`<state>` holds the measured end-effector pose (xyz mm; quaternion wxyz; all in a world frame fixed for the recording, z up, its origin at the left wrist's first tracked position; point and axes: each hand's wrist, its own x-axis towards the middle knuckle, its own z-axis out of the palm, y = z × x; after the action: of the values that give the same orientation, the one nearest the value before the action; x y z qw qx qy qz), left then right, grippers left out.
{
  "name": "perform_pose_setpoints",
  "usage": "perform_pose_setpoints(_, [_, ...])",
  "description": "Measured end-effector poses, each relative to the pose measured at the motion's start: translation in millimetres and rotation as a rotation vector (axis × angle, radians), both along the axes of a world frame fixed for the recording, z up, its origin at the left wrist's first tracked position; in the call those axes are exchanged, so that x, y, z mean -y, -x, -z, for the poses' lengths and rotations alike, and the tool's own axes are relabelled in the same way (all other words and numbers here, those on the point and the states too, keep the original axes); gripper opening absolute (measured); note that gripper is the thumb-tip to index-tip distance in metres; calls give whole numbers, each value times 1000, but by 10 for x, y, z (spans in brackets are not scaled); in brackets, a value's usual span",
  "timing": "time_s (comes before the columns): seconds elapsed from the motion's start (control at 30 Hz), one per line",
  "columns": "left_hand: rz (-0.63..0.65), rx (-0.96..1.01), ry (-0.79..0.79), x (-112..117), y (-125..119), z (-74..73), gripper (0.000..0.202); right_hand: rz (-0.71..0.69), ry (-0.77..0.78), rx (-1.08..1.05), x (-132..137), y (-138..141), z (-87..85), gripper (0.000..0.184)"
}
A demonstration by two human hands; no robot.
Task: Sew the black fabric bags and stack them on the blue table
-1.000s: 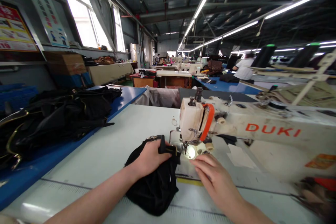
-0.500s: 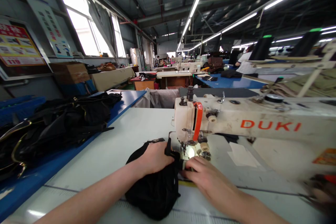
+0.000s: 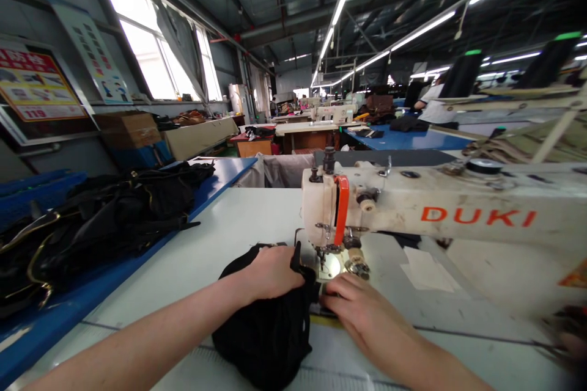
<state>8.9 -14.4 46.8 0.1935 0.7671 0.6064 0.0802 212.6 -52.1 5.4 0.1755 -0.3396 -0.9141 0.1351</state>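
A bundle of black fabric (image 3: 268,336) lies on the pale table in front of the white DUKI sewing machine (image 3: 435,214). My left hand (image 3: 273,272) rests on top of the fabric with its fingers curled over it, holding a black strap upright beside the needle area (image 3: 328,259). My right hand (image 3: 355,305) lies just right of it, fingers pressing the fabric's edge down flat under the machine head.
A heap of black garments with gold trim (image 3: 101,220) covers the blue side table (image 3: 36,324) at left. Further sewing stations (image 3: 321,119) and a person in a white top (image 3: 431,109) are far behind. Thread cones (image 3: 463,73) stand on the right.
My right hand has slid left and closer to the needle, onto the fabric edge. My left hand has shifted slightly on the bundle. The view has drifted a little.
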Motion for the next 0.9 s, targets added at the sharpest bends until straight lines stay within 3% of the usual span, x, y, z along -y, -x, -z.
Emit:
perform_pose_setpoints(0.3, [39,-55,20,-5,-40,-4,18,71,-18,-102,26,21,64,26])
perform_pose_setpoints(0.63, [66,-61,-26,13,-24,77,19,109,-90,60,54,136,96,27])
perform_pose_setpoints(0.77, [72,-18,-228,74,48,217,43,97,-136,89,37,132,131,26])
perform_pose_setpoints(0.9, [277,77,-518,174,158,301,68,84,-165,107,25,123,157,22])
